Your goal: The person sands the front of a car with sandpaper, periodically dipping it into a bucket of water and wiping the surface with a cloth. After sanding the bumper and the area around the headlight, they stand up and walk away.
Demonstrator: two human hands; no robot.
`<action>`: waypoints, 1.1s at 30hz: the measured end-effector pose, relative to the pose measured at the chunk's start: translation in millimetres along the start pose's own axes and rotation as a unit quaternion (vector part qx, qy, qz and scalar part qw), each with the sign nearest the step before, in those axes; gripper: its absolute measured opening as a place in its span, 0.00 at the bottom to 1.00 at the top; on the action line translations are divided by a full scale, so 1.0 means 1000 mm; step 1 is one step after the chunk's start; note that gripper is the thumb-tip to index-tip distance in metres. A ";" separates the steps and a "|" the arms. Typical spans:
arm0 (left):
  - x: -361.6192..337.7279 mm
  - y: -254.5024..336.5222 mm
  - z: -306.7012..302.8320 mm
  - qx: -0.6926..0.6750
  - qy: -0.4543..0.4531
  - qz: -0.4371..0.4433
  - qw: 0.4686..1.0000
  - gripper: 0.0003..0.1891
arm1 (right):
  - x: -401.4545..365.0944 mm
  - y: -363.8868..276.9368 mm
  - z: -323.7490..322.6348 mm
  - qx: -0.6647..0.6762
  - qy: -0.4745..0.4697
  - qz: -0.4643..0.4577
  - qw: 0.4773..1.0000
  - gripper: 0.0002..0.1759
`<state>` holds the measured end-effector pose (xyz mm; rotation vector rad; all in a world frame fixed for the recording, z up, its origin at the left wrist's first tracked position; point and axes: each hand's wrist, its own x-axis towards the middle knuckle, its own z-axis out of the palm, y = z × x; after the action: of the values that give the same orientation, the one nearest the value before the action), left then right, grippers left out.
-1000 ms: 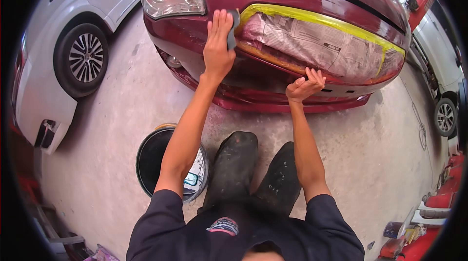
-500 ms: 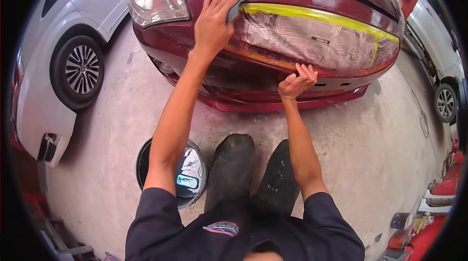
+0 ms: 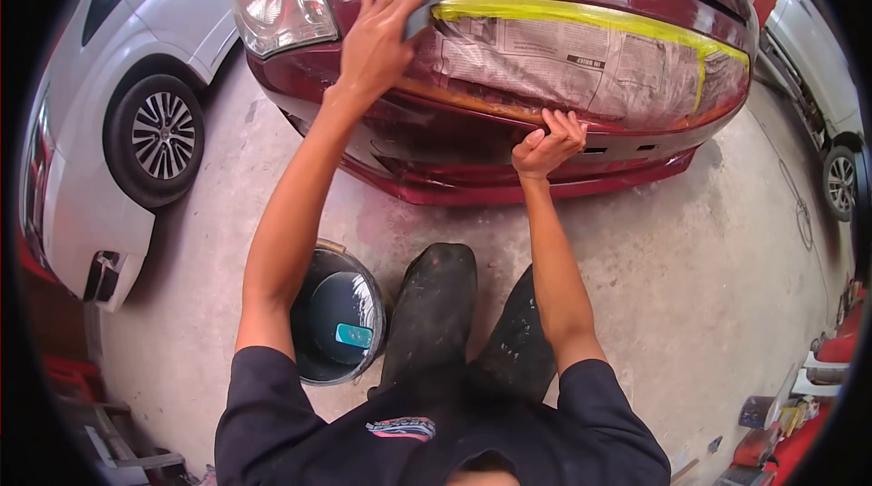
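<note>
A dark red car bumper (image 3: 363, 136) fills the top middle, with newspaper (image 3: 536, 64) taped over its centre by yellow-green tape (image 3: 563, 12). My left hand (image 3: 377, 45) presses a grey sheet (image 3: 422, 9) against the painted surface between the headlight (image 3: 283, 9) and the newspaper's left end. Its fingers lie over the sheet. My right hand (image 3: 549, 145) rests at the bumper's edge below the newspaper, fingertips touching it, fingers close together and slightly bent. Nothing shows in its palm.
A black bucket (image 3: 304, 309) of dark liquid, with a teal object (image 3: 354, 335) in it, stands on the floor left of my knees. A silver vehicle (image 3: 173, 9) is at the left, another (image 3: 817, 59) at the right. Red parts (image 3: 799, 445) lie lower right.
My left hand and the grey sheet have shifted slightly left. My right hand stays at the bumper's edge. More of the bucket shows beside my left arm.
</note>
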<state>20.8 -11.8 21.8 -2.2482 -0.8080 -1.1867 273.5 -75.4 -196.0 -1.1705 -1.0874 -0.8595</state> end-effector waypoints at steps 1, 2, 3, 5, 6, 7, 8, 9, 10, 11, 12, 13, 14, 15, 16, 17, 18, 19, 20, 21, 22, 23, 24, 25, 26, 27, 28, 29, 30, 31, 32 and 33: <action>0.022 0.012 0.003 0.009 -0.018 0.028 0.999 0.37 | 0.002 0.001 0.002 0.000 0.001 -0.004 1.000 0.17; 0.042 0.025 0.008 0.015 -0.037 0.053 0.998 0.36 | 0.001 0.002 0.000 -0.002 -0.001 -0.007 1.000 0.17; 0.052 0.028 0.012 0.022 -0.055 0.079 0.995 0.36 | 0.001 0.002 0.000 -0.003 -0.002 -0.012 1.000 0.17; 0.042 0.012 0.003 0.000 -0.057 0.087 0.995 0.39 | 0.001 0.001 0.000 -0.004 -0.007 -0.011 1.000 0.18; 0.023 -0.001 -0.005 -0.014 -0.048 0.079 0.996 0.39 | 0.001 0.002 -0.001 -0.004 -0.009 -0.011 1.000 0.18; 0.009 -0.014 -0.013 -0.026 -0.037 0.076 0.996 0.40 | 0.002 0.003 0.002 -0.003 -0.006 -0.008 1.000 0.18; -0.003 -0.020 -0.020 -0.001 -0.050 0.047 0.998 0.40 | 0.002 0.003 0.003 -0.006 -0.002 -0.004 1.000 0.18; 0.001 -0.015 -0.015 0.001 -0.040 0.044 0.998 0.41 | -0.001 0.003 0.002 -0.008 -0.002 0.000 1.000 0.18; 0.007 -0.005 -0.006 0.000 -0.032 0.040 0.999 0.41 | -0.004 0.001 -0.002 -0.005 -0.004 0.002 1.000 0.18; 0.016 0.007 0.004 0.001 -0.021 0.035 0.999 0.42 | -0.002 0.001 -0.001 -0.001 -0.003 0.001 1.000 0.18; 0.031 0.026 0.012 -0.016 -0.015 0.055 0.998 0.43 | 0.001 0.002 0.001 0.001 0.000 -0.001 1.000 0.18; 0.037 0.025 0.011 -0.019 -0.028 0.073 0.997 0.44 | 0.001 0.003 0.001 0.001 -0.002 -0.006 1.000 0.18; 0.045 0.023 0.009 -0.022 -0.042 0.092 0.995 0.44 | 0.000 0.004 0.001 0.001 -0.004 -0.010 1.000 0.18; 0.050 0.022 0.009 -0.024 -0.056 0.111 0.992 0.44 | 0.000 0.005 0.001 0.001 -0.006 -0.013 1.000 0.18; 0.038 0.008 -0.003 -0.013 -0.065 0.112 0.992 0.43 | -0.002 0.004 -0.003 -0.001 -0.008 -0.008 1.000 0.18; 0.020 -0.007 -0.015 -0.026 -0.061 0.085 0.994 0.42 | -0.002 0.003 -0.003 0.001 -0.008 -0.004 1.000 0.18; 0.003 -0.033 -0.025 0.001 -0.068 0.067 0.995 0.40 | 0.000 0.001 0.001 0.002 -0.003 0.000 1.000 0.18; -0.011 -0.046 -0.028 0.025 -0.077 0.046 0.996 0.38 | 0.001 0.002 0.000 0.001 -0.001 0.000 1.000 0.18; -0.009 -0.039 -0.023 0.017 -0.056 0.052 0.997 0.39 | 0.001 0.002 0.000 0.000 0.000 0.001 1.000 0.18; -0.003 -0.027 -0.014 0.009 -0.036 0.058 0.998 0.40 | 0.000 0.000 -0.001 -0.001 0.000 0.002 1.000 0.17; 0.007 -0.015 -0.004 0.002 -0.012 0.064 0.998 0.41 | 0.001 -0.001 -0.001 -0.002 -0.002 0.004 1.000 0.17; 0.024 0.002 0.005 -0.011 -0.034 0.083 0.996 0.40 | 0.002 0.000 0.000 -0.002 -0.003 -0.003 1.000 0.17; 0.041 0.011 0.011 -0.007 -0.045 0.104 0.994 0.39 | 0.002 0.002 -0.001 -0.004 -0.005 -0.011 1.000 0.17; 0.051 0.016 0.014 -0.002 -0.057 0.124 0.991 0.39 | 0.002 0.004 -0.002 -0.005 -0.008 -0.018 1.000 0.17; 0.046 0.011 0.008 -0.016 -0.051 0.117 0.992 0.39 | 0.002 0.005 0.000 -0.006 -0.006 -0.021 1.000 0.17; 0.031 0.001 -0.004 -0.030 -0.048 0.108 0.993 0.39 | 0.001 0.004 -0.001 -0.006 -0.006 -0.022 1.000 0.17; 0.018 -0.009 -0.015 -0.041 -0.045 0.098 0.993 0.39 | 0.001 0.005 -0.001 -0.004 -0.006 -0.022 1.000 0.18; 0.009 -0.021 -0.020 -0.022 -0.042 0.086 0.995 0.39 | 0.002 0.006 0.001 -0.001 -0.003 -0.021 1.000 0.18; 0.001 -0.027 -0.026 -0.003 -0.040 0.076 0.996 0.38 | 0.001 0.006 0.002 0.000 0.001 -0.017 1.000 0.18; -0.005 -0.031 -0.026 0.013 -0.040 0.064 0.997 0.38 | -0.002 0.004 0.001 -0.001 0.003 -0.014 1.000 0.18; -0.001 -0.026 -0.004 0.020 0.003 0.062 0.998 0.38 | -0.003 0.004 -0.001 0.000 -0.002 -0.013 1.000 0.18; 0.017 -0.008 0.007 0.005 -0.011 0.078 0.997 0.38 | -0.002 0.005 -0.001 -0.001 -0.004 -0.014 1.000 0.18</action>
<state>27.0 2.7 33.6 -2.2745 -0.6319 -1.0850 277.6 -75.0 -199.4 -1.1627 -1.1114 -0.8788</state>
